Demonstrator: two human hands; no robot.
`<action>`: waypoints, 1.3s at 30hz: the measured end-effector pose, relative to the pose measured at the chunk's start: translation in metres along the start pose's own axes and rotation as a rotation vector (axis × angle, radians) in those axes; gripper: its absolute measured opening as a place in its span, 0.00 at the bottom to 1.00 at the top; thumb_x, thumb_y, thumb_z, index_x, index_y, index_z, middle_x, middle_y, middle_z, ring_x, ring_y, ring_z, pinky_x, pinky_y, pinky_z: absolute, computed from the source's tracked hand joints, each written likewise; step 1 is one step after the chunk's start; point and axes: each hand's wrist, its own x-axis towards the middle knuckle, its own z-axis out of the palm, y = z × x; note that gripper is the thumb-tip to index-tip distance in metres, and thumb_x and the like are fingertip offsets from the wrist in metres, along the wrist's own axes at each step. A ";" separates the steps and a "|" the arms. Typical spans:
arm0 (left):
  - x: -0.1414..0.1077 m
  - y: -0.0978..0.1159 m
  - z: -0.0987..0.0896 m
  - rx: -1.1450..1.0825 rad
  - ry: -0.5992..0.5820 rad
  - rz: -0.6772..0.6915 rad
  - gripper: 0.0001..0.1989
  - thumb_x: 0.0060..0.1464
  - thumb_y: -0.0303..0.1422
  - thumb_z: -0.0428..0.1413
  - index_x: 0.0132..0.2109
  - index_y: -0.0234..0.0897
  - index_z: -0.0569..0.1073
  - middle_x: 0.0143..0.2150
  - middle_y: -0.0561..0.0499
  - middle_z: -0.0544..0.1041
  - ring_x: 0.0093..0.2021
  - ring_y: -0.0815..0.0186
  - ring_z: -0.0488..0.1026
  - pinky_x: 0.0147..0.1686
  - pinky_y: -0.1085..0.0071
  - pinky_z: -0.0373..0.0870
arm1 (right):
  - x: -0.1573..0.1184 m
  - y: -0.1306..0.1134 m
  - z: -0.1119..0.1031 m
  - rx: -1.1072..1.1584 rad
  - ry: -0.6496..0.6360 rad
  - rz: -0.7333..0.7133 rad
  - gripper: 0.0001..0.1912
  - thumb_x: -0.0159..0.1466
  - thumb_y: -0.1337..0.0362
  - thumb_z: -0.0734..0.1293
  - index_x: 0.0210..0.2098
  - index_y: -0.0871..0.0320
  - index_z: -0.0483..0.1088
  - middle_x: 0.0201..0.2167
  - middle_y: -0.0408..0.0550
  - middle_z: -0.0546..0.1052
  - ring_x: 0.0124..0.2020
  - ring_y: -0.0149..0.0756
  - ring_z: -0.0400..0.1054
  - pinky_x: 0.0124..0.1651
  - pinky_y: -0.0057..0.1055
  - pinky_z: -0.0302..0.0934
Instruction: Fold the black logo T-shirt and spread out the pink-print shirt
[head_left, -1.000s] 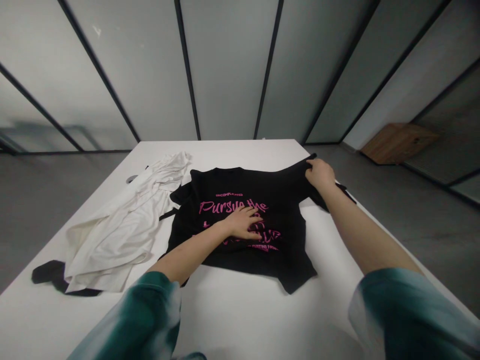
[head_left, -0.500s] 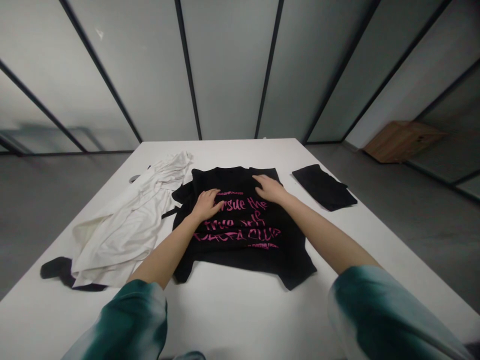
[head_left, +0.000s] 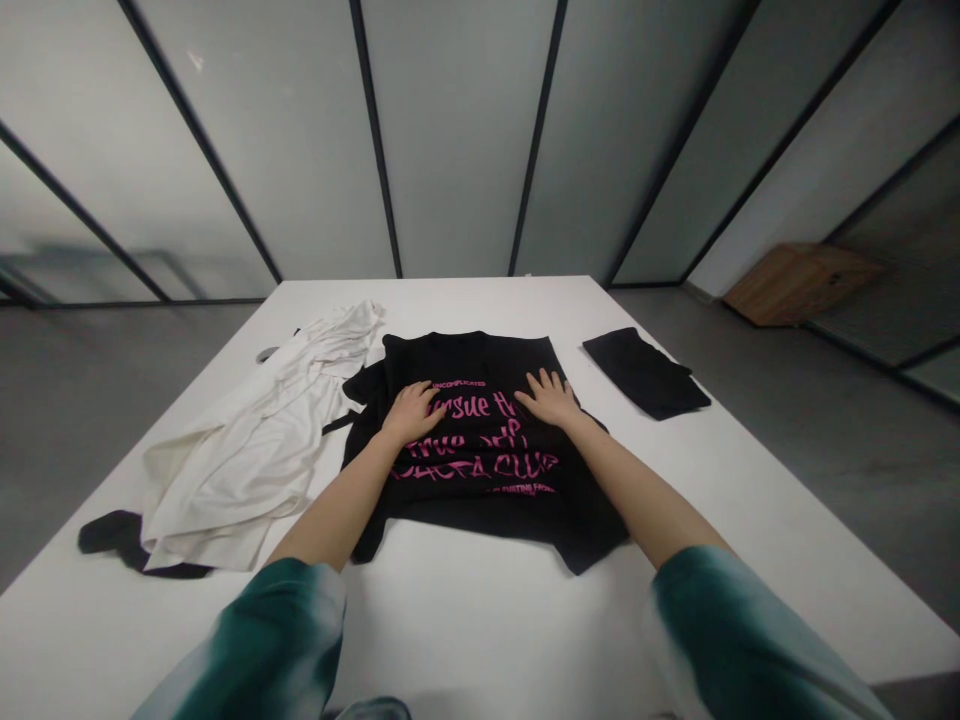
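Observation:
A black T-shirt (head_left: 480, 480) with pink lettering lies spread on the white table (head_left: 480, 620), its right sleeve folded in over the body. My left hand (head_left: 411, 410) rests flat on the shirt's left chest, fingers apart. Flat on the right chest lies my right hand (head_left: 551, 397), fingers spread, near the folded edge. Neither hand grips anything. Both forearms reach out from teal sleeves.
A crumpled white garment (head_left: 247, 440) lies left of the shirt, over a dark cloth (head_left: 112, 532) near the table's left edge. A folded black cloth (head_left: 645, 372) sits at the right. A wooden box (head_left: 802, 280) stands on the floor beyond.
My right hand folded the right sleeve inward over the shirt and let go, then slid right across the chest. My left hand moved from the print's middle to the left chest.

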 end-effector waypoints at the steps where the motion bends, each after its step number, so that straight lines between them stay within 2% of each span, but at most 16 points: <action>1: 0.000 -0.001 0.000 0.003 0.000 0.000 0.26 0.63 0.46 0.48 0.60 0.35 0.71 0.64 0.40 0.68 0.65 0.52 0.63 0.65 0.55 0.58 | 0.000 -0.002 -0.001 -0.004 0.015 0.005 0.39 0.68 0.43 0.55 0.69 0.61 0.55 0.71 0.63 0.51 0.72 0.60 0.42 0.69 0.58 0.37; 3: 0.000 -0.001 0.000 0.000 -0.002 -0.004 0.26 0.62 0.46 0.49 0.60 0.36 0.71 0.64 0.41 0.68 0.65 0.52 0.63 0.65 0.54 0.59 | -0.003 -0.007 -0.002 -0.007 0.081 -0.031 0.37 0.68 0.45 0.57 0.68 0.62 0.57 0.71 0.63 0.54 0.71 0.59 0.44 0.69 0.57 0.39; 6: 0.000 -0.001 0.000 -0.024 -0.004 -0.007 0.25 0.62 0.45 0.50 0.59 0.36 0.72 0.64 0.40 0.68 0.65 0.52 0.63 0.64 0.53 0.60 | -0.012 -0.016 0.003 0.029 0.181 -0.190 0.32 0.68 0.49 0.59 0.66 0.59 0.60 0.69 0.59 0.58 0.71 0.54 0.48 0.69 0.53 0.43; 10: -0.003 0.004 -0.004 -0.085 0.030 -0.007 0.21 0.63 0.41 0.50 0.57 0.36 0.73 0.63 0.41 0.70 0.64 0.55 0.65 0.64 0.57 0.61 | -0.022 -0.018 0.015 0.100 0.135 -0.291 0.28 0.69 0.52 0.60 0.64 0.58 0.64 0.68 0.58 0.61 0.69 0.50 0.52 0.68 0.48 0.48; 14: -0.005 0.008 -0.019 -0.141 0.262 -0.081 0.16 0.63 0.30 0.45 0.52 0.37 0.73 0.55 0.42 0.74 0.57 0.60 0.69 0.60 0.61 0.66 | -0.022 -0.009 0.018 0.193 0.114 -0.300 0.25 0.69 0.54 0.60 0.60 0.60 0.69 0.65 0.58 0.65 0.68 0.47 0.55 0.67 0.46 0.51; 17: -0.003 -0.004 -0.041 -0.100 0.484 -0.277 0.16 0.62 0.28 0.42 0.50 0.37 0.72 0.49 0.42 0.75 0.53 0.58 0.71 0.58 0.60 0.67 | -0.020 -0.005 0.016 0.227 0.124 -0.313 0.23 0.68 0.55 0.61 0.59 0.58 0.70 0.64 0.56 0.67 0.67 0.47 0.56 0.67 0.48 0.51; 19: -0.001 -0.021 -0.054 -0.037 0.553 -0.453 0.17 0.62 0.29 0.43 0.51 0.36 0.72 0.49 0.40 0.75 0.54 0.55 0.70 0.57 0.57 0.66 | -0.019 -0.005 0.016 0.235 0.128 -0.316 0.22 0.68 0.56 0.62 0.58 0.57 0.71 0.64 0.56 0.67 0.67 0.48 0.56 0.67 0.48 0.51; 21: 0.000 -0.041 -0.063 0.036 0.485 -0.620 0.17 0.61 0.34 0.47 0.52 0.34 0.72 0.51 0.36 0.74 0.56 0.50 0.69 0.56 0.53 0.66 | -0.019 -0.006 0.016 0.236 0.130 -0.314 0.22 0.68 0.56 0.62 0.58 0.58 0.71 0.64 0.56 0.67 0.67 0.48 0.56 0.67 0.48 0.51; 22: -0.001 -0.051 -0.066 0.059 0.390 -0.684 0.18 0.59 0.38 0.50 0.51 0.33 0.73 0.52 0.34 0.74 0.56 0.47 0.69 0.55 0.51 0.66 | -0.019 -0.006 0.016 0.237 0.131 -0.313 0.22 0.68 0.57 0.62 0.58 0.58 0.71 0.64 0.56 0.67 0.67 0.48 0.56 0.67 0.48 0.51; 24: -0.001 -0.068 -0.068 0.049 0.151 -0.753 0.19 0.55 0.43 0.55 0.47 0.34 0.75 0.50 0.34 0.75 0.56 0.43 0.70 0.52 0.50 0.67 | -0.019 -0.006 0.017 0.238 0.135 -0.310 0.22 0.68 0.56 0.62 0.57 0.58 0.72 0.64 0.57 0.67 0.67 0.49 0.57 0.67 0.49 0.51; 26: -0.002 -0.082 -0.070 -0.031 0.027 -0.765 0.16 0.54 0.42 0.55 0.44 0.36 0.75 0.47 0.37 0.78 0.53 0.45 0.72 0.50 0.52 0.68 | -0.018 -0.006 0.018 0.242 0.145 -0.312 0.21 0.68 0.56 0.62 0.56 0.58 0.73 0.64 0.56 0.68 0.66 0.49 0.58 0.66 0.49 0.52; 28: -0.001 -0.095 -0.074 -0.129 0.130 -0.769 0.13 0.56 0.38 0.53 0.43 0.37 0.74 0.44 0.41 0.79 0.51 0.49 0.74 0.50 0.57 0.69 | -0.016 -0.005 0.020 0.249 0.159 -0.315 0.21 0.67 0.57 0.63 0.56 0.58 0.73 0.63 0.56 0.68 0.66 0.49 0.58 0.66 0.49 0.52; 32: 0.003 -0.125 -0.096 -0.324 0.602 -0.781 0.11 0.55 0.34 0.51 0.45 0.35 0.70 0.42 0.45 0.76 0.47 0.57 0.74 0.49 0.63 0.70 | -0.014 -0.004 0.023 0.260 0.171 -0.323 0.21 0.67 0.57 0.63 0.56 0.58 0.73 0.63 0.57 0.69 0.66 0.49 0.59 0.66 0.49 0.53; 34: 0.004 -0.142 -0.108 -0.405 0.773 -0.814 0.14 0.52 0.29 0.52 0.47 0.34 0.68 0.44 0.47 0.74 0.46 0.61 0.73 0.48 0.67 0.70 | -0.013 -0.003 0.024 0.258 0.174 -0.320 0.21 0.67 0.57 0.63 0.55 0.59 0.73 0.63 0.57 0.69 0.66 0.49 0.59 0.66 0.48 0.53; 36: 0.003 -0.156 -0.115 -0.461 0.849 -0.906 0.21 0.47 0.26 0.53 0.51 0.34 0.66 0.46 0.46 0.72 0.47 0.62 0.72 0.47 0.68 0.70 | -0.013 -0.003 0.025 0.257 0.179 -0.318 0.20 0.67 0.57 0.64 0.55 0.58 0.74 0.62 0.56 0.69 0.65 0.48 0.59 0.66 0.48 0.53; 39: -0.004 -0.172 -0.116 -0.469 0.815 -1.070 0.26 0.45 0.29 0.56 0.53 0.33 0.64 0.47 0.43 0.71 0.47 0.59 0.73 0.46 0.63 0.71 | -0.012 -0.001 0.026 0.261 0.183 -0.323 0.20 0.67 0.57 0.64 0.55 0.58 0.74 0.62 0.55 0.70 0.65 0.48 0.59 0.66 0.48 0.53</action>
